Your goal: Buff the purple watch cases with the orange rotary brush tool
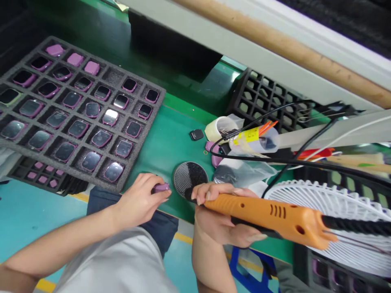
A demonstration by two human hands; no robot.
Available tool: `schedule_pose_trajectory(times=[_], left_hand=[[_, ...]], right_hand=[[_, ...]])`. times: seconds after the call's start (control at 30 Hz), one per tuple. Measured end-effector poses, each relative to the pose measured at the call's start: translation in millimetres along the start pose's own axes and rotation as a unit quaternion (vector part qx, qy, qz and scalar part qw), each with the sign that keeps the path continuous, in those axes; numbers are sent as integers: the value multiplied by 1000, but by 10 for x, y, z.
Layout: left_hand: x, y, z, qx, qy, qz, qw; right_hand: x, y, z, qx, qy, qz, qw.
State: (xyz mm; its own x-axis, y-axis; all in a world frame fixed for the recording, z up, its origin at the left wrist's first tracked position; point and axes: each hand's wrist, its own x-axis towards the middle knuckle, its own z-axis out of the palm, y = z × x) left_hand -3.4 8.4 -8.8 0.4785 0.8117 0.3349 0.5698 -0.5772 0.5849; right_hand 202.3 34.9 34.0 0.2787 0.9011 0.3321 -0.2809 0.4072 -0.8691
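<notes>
My left hand (142, 201) pinches a small purple watch case (161, 187) between thumb and fingers, just above the green table. My right hand (218, 213) is wrapped round an orange electric screwdriver (262, 213), which lies nearly level, its dark front end pointing left and its thick black cord running off to the right. Between the hands sits a round dish (183, 179) with a perforated grey part and a dark part. Left of it, a grey foam tray (139, 152) holds many purple-framed watches in its compartments, a few with their purple side up.
A black watch-like piece (196, 134) lies near a cream tape roll (217, 129) and a tipped clear cup (256, 140). Black cables (293, 162) cross the right side. A white fan grille (332, 203) stands behind the tool. A black compartment tray (253, 87) sits at the back.
</notes>
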Motion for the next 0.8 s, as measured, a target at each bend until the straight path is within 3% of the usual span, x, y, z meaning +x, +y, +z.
schedule_pose_trajectory(times=[0.37, 0.6, 0.8], left_hand=[[-6, -6, 46, -15, 22, 18, 999], [-13, -5, 58, 18, -20, 64, 998], [-6, 8, 47, 23, -33, 60, 997]], right_hand=[[-11, 9, -15, -10, -33, 0, 999], [-11, -163, 20, -35, -47, -16, 998], [-41, -233, 88, -36, -23, -16, 999]])
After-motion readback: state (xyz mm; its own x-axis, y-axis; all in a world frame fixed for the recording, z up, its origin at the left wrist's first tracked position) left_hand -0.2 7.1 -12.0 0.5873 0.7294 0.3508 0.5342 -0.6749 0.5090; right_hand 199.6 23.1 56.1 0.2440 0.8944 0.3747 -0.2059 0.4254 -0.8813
